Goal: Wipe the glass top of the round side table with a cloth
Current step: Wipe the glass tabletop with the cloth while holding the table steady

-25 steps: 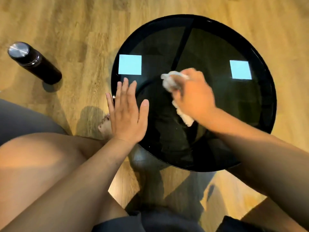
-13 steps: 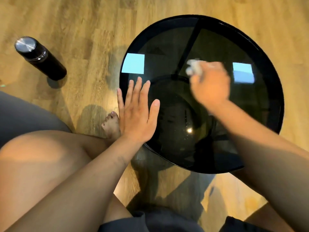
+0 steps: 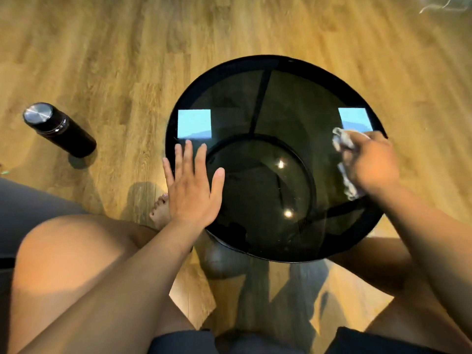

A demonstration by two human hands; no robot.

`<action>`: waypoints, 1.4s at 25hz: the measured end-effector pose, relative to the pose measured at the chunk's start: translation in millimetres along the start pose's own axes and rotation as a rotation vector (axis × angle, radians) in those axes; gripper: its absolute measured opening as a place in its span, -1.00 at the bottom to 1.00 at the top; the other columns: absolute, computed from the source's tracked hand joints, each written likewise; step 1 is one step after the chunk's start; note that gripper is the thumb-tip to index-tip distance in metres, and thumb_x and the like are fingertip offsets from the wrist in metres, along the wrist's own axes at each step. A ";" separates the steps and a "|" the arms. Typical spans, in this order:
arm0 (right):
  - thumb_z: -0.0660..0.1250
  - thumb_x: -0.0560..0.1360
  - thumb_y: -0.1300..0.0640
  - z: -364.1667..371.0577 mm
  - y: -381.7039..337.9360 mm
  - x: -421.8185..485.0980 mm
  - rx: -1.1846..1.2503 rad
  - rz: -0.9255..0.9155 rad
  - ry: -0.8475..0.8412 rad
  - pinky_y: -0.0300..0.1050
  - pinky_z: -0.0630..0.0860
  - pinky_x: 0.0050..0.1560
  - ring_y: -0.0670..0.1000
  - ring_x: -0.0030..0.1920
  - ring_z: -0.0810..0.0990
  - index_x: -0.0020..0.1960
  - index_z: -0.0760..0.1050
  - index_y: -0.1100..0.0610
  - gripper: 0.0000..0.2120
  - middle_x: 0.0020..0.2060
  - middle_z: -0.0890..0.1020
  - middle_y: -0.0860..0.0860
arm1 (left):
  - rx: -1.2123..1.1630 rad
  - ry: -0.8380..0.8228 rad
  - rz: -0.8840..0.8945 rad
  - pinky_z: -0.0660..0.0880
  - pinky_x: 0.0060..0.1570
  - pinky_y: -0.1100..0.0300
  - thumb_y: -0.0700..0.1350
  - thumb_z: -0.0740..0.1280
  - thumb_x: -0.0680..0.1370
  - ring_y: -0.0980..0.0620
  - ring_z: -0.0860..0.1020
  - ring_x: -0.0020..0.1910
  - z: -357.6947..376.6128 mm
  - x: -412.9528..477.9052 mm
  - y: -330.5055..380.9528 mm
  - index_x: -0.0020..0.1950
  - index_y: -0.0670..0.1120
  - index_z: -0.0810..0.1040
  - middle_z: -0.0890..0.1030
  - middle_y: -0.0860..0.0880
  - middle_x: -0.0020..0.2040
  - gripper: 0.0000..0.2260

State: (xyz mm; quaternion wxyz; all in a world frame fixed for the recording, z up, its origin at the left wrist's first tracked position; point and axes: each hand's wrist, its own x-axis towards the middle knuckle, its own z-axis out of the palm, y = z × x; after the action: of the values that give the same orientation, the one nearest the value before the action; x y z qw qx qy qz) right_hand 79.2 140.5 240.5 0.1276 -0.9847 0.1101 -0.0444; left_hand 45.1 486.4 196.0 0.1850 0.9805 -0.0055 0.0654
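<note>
The round side table point(image 3: 301, 103) has a dark glass top in a black rim and fills the middle of the head view. My right hand point(image 3: 373, 164) presses a crumpled white cloth point(image 3: 343, 140) onto the glass near the right rim; cloth ends stick out above and below the fingers. My left hand point(image 3: 192, 187) lies flat on the left edge of the glass, fingers spread, holding nothing. Two pale blue square reflections show on the glass.
A dark bottle with a metal cap point(image 3: 60, 130) stands on the wooden floor point(image 3: 127, 60) to the left of the table. My bare knees point(image 3: 63, 264) and a foot point(image 3: 159, 210) are close under the table's near edge.
My right hand has swept the cloth from the middle of the glass across to the right rim. My left hand has stayed flat on the left edge.
</note>
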 end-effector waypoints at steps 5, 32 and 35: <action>0.20 0.55 -0.01 -6.5 20.9 -54.0 0.008 0.199 0.020 0.02 0.50 0.14 0.24 0.12 0.56 0.33 0.42 -0.15 -0.65 0.21 0.50 0.14 | -0.012 -0.067 -0.020 -0.22 0.55 -0.18 0.24 -0.10 0.61 -0.10 -0.08 0.62 -5.5 0.8 -1.4 0.58 -0.07 0.12 0.08 -0.16 0.63 -0.38; 0.12 0.60 -0.02 102.0 -240.1 181.6 0.024 -0.286 0.118 -0.15 0.44 -0.16 0.12 0.12 0.53 0.30 0.44 0.01 -0.68 0.21 0.49 0.09 | -0.086 -0.101 0.022 -0.13 0.57 -0.12 0.21 0.02 0.62 -0.05 -0.03 0.62 -9.8 37.4 -21.8 0.58 -0.08 0.19 0.14 -0.13 0.62 -0.40; 0.11 0.59 0.03 86.4 -228.7 145.3 0.009 -0.347 0.055 -0.02 0.39 0.13 0.25 0.27 0.40 0.38 0.38 0.04 -0.62 0.35 0.38 0.19 | -0.061 -0.081 0.020 -0.15 0.57 -0.09 0.20 -0.01 0.63 -0.08 0.00 0.62 -9.6 38.0 -20.9 0.57 -0.09 0.20 0.17 -0.16 0.61 -0.42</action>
State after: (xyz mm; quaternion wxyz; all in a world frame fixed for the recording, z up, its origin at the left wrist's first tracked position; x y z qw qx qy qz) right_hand 277.3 343.9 225.6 0.1194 -0.9867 -0.0585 -0.0930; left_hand 82.3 509.9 202.3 0.2140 0.9761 -0.0248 0.0272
